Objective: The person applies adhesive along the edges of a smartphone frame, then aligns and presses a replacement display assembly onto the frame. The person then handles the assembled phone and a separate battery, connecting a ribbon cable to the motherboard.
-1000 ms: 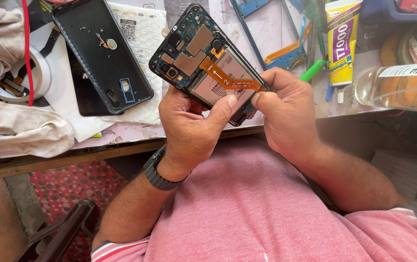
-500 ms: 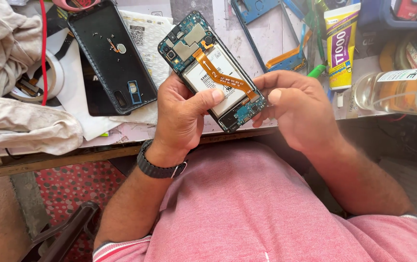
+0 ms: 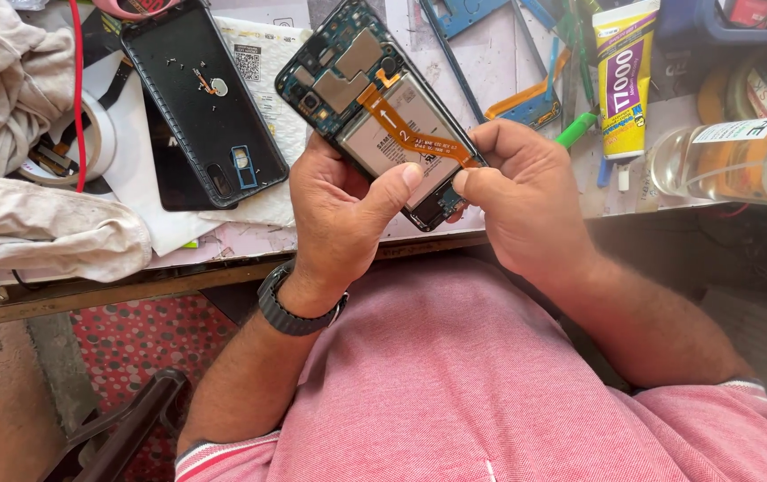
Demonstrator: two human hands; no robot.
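An opened smartphone [image 3: 361, 85], its back removed, shows a teal circuit board, a grey battery and an orange flex cable [image 3: 410, 134] running diagonally. My left hand [image 3: 339, 210] grips it from below, thumb pressed on the battery's lower part. My right hand [image 3: 517, 192] holds the phone's lower right edge, with thumb and fingertips pinching the lower end of the flex cable. The phone is tilted, above the workbench's front edge.
A black phone back cover [image 3: 200, 98] with small screws lies left on white paper. Cloths [image 3: 8, 134] and a tape roll [image 3: 89, 138] sit at far left. A blue frame [image 3: 455, 27], a glue tube [image 3: 625, 76] and a clear bottle [image 3: 741, 161] lie right.
The phone has been turned slightly and kept in both hands. My right fingers have shifted onto the lower end of the orange flex cable, and my left thumb moved onto the battery.
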